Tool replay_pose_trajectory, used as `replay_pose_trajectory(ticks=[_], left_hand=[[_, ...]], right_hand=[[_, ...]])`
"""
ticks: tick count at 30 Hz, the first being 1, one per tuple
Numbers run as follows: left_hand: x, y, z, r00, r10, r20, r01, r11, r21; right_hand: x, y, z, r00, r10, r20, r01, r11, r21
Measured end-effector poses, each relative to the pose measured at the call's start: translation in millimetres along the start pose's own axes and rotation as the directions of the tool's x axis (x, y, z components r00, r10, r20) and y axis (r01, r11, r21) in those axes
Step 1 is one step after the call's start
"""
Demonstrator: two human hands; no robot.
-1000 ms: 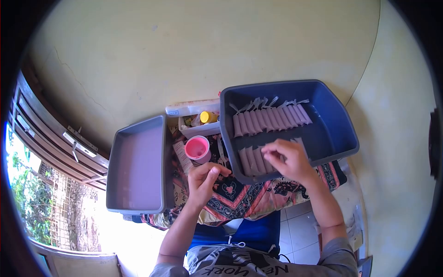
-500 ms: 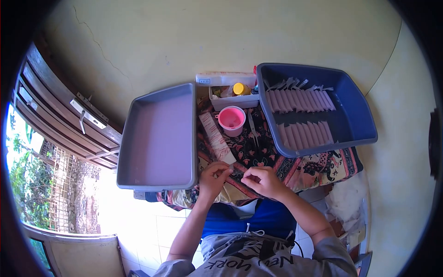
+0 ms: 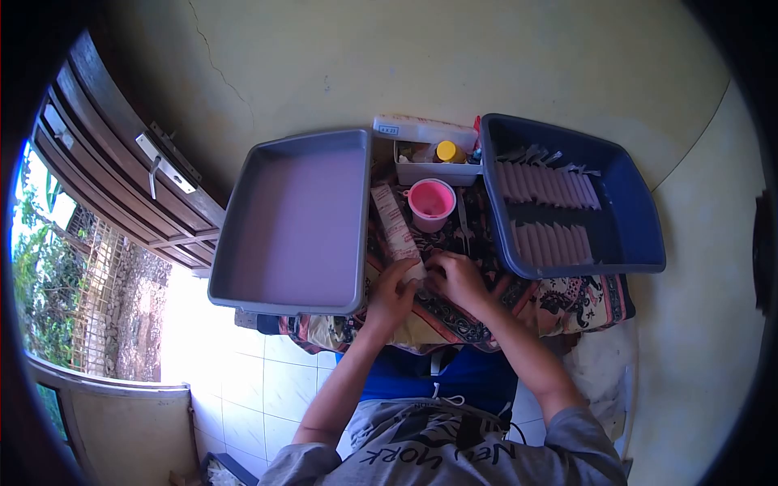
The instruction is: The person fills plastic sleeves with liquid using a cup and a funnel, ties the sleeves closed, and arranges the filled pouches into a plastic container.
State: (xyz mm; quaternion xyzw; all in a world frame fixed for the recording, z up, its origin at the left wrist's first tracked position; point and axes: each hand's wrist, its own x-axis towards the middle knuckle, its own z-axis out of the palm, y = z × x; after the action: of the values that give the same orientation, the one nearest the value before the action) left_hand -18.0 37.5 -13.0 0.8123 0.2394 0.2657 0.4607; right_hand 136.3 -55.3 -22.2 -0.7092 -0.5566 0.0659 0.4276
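Note:
My left hand (image 3: 391, 296) is at the near end of a long flat pack of plastic bags (image 3: 397, 229) with red print, its fingers curled and pinched. Close beside it, my right hand (image 3: 456, 280) has its fingers bent together, the tips nearly meeting the left ones. Whatever is between the fingertips is too small and see-through to make out. Just beyond the hands stands a pink cup (image 3: 432, 204) with a pink funnel-like insert. Scissors (image 3: 463, 229) lie to the right of the cup.
At left, a grey tub (image 3: 366, 243) contains pale purple liquid. A dark blue tub (image 3: 640, 257) at right holds two rows of filled purple bags (image 3: 551, 185). Behind the cup are a small grey bin (image 3: 438, 173), a yellow-capped bottle (image 3: 448, 151) and a white plastic roll (image 3: 425, 128). Patterned cloth (image 3: 567, 304) covers the table.
Both hands have moved forward and closer together, now at the near end of the bag pack. The camera view has shifted a little, with the tubs and cup unmoved on the table.

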Motion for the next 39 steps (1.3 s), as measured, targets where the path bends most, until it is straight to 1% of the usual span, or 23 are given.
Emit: replay_pose_trajectory(ticks=[1, 2, 4, 5, 6, 8, 14, 16, 17, 19, 22, 23, 25, 26, 28, 30, 32, 33, 35, 36, 37, 38, 39], left_hand=[[1, 2, 1, 0.999, 0.005, 0.042, -0.007, 1.000, 0.031], [1, -3, 4, 0.999, 0.006, 0.040, -0.007, 0.999, 0.032], [2, -14, 11, 0.977, 0.215, -0.003, -0.214, 0.971, 0.103], [2, -20, 13, 0.976, 0.217, 0.003, -0.216, 0.971, 0.105], [2, -20, 13, 0.982, 0.187, 0.002, -0.187, 0.978, 0.091], [0, -18, 13, 0.989, 0.150, 0.001, -0.149, 0.986, 0.077], [-1, -17, 8, 0.993, 0.090, -0.070, -0.083, 0.992, 0.094], [0, -18, 8, 0.987, 0.105, -0.125, -0.094, 0.991, 0.092], [0, -17, 8, 0.987, 0.104, -0.124, -0.093, 0.991, 0.092], [0, -17, 9, 0.987, 0.041, -0.154, -0.029, 0.996, 0.079], [1, -19, 10, 0.980, 0.044, -0.195, -0.032, 0.998, 0.061], [1, -19, 10, 0.980, 0.043, -0.194, -0.032, 0.998, 0.060], [2, -18, 8, 0.982, 0.101, -0.160, -0.078, 0.986, 0.144], [3, -18, 9, 0.982, 0.099, -0.159, -0.076, 0.987, 0.143], [4, -17, 10, 0.997, -0.030, -0.073, 0.039, 0.991, 0.128], [4, -18, 11, 0.997, -0.030, -0.072, 0.039, 0.993, 0.112], [6, -23, 12, 0.997, -0.026, -0.079, 0.033, 0.995, 0.098], [7, -25, 13, 0.994, -0.014, -0.104, 0.024, 0.996, 0.088], [7, -29, 17, 0.991, -0.003, -0.133, 0.014, 0.997, 0.078], [8, -26, 17, 0.987, -0.051, -0.152, 0.057, 0.998, 0.034], [8, -23, 17, 0.981, -0.100, -0.169, 0.099, 0.995, -0.011], [8, -23, 17, 0.980, -0.098, -0.173, 0.098, 0.995, -0.012], [8, -23, 16, 0.979, -0.118, -0.164, 0.115, 0.993, -0.028]], right_hand=[[0, -1, 2, 1.000, 0.013, 0.027, -0.013, 1.000, -0.003], [0, -1, 3, 0.998, 0.028, 0.053, -0.028, 1.000, -0.005], [-1, -3, 2, 0.999, -0.001, 0.053, 0.002, 1.000, -0.012], [-1, -3, 2, 0.998, -0.029, 0.054, 0.030, 0.999, -0.022], [-2, -3, 2, 0.998, -0.023, 0.051, 0.025, 0.999, -0.020], [-5, -3, 3, 0.995, -0.095, 0.037, 0.097, 0.993, -0.068], [-3, 6, 5, 0.989, -0.114, 0.089, 0.117, 0.992, -0.034], [-2, 4, 5, 0.992, -0.101, 0.076, 0.104, 0.994, -0.031], [-1, 3, 5, 0.994, -0.090, 0.062, 0.091, 0.995, -0.029], [-1, 5, 9, 0.997, -0.076, 0.031, 0.076, 0.997, -0.017], [-1, 6, 12, 0.999, -0.029, -0.017, 0.029, 0.999, 0.017], [-2, 7, 13, 0.999, 0.005, -0.033, -0.004, 0.999, 0.041], [-2, 8, 12, 0.999, 0.013, -0.032, -0.011, 0.998, 0.060], [-3, 9, 12, 0.999, 0.019, -0.031, -0.017, 0.997, 0.081], [-3, 8, 12, 0.999, 0.031, -0.023, -0.029, 0.996, 0.089], [-3, 5, 10, 0.999, 0.040, -0.017, -0.038, 0.995, 0.096], [-2, 2, 9, 0.999, 0.048, -0.005, -0.046, 0.988, 0.149], [-1, 2, 8, 0.999, 0.041, -0.005, -0.040, 0.988, 0.147], [-1, 4, 9, 0.999, -0.032, -0.044, 0.036, 0.995, 0.095], [-1, -2, 6, 0.998, -0.037, -0.042, 0.041, 0.995, 0.094], [-1, -12, 0, 1.000, -0.002, -0.022, 0.005, 0.988, 0.154], [0, -18, -4, 0.999, 0.033, -0.001, -0.032, 0.977, 0.212], [1, -17, -3, 1.000, 0.032, 0.000, -0.031, 0.977, 0.212]])
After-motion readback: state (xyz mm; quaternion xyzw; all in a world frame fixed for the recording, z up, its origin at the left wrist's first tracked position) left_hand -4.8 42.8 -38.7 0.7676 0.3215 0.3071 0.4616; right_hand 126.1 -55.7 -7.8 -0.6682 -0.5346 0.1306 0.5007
